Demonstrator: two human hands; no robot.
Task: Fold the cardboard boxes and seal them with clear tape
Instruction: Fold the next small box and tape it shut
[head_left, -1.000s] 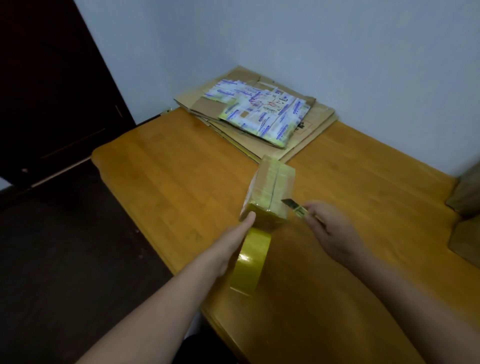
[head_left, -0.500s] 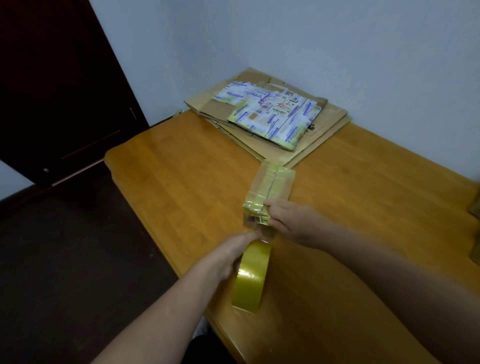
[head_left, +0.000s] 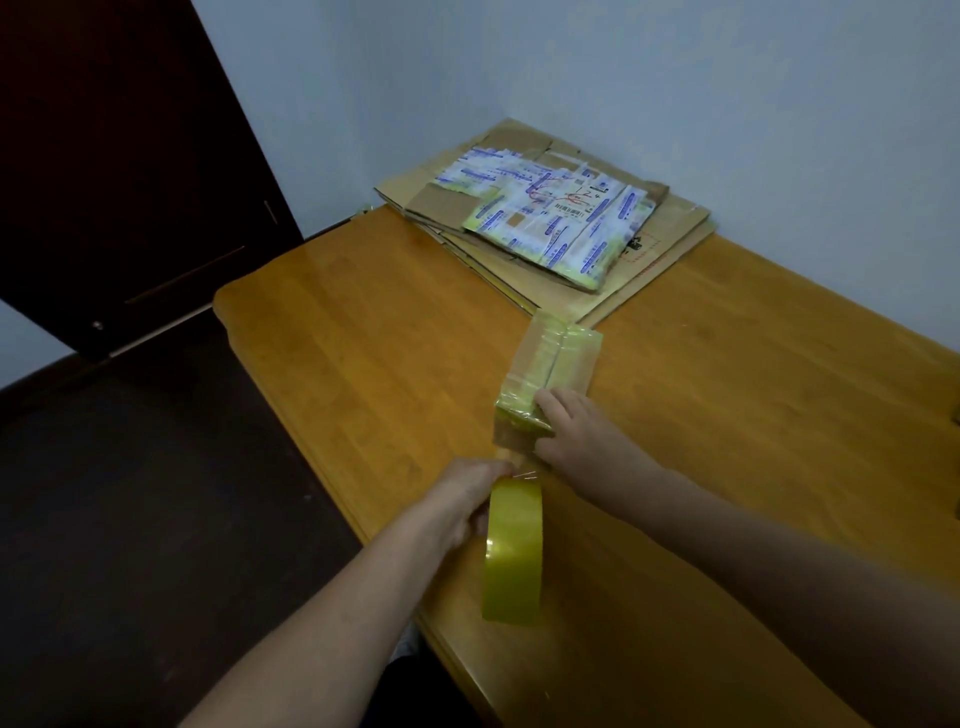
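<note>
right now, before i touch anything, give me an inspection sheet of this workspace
surface: glossy orange-brown wooden table
job's things: small cardboard box wrapped in clear tape, lying mid-table; yellowish roll of clear tape, on edge at the box's near end; stack of flattened cardboard boxes at the far corner, a printed one on top
clutter: nothing seen
grips: left grip holds the tape roll; right grip rests on the box's near end
cables: nothing seen
surroundings: pale wall; dark door at left; dark floor
</note>
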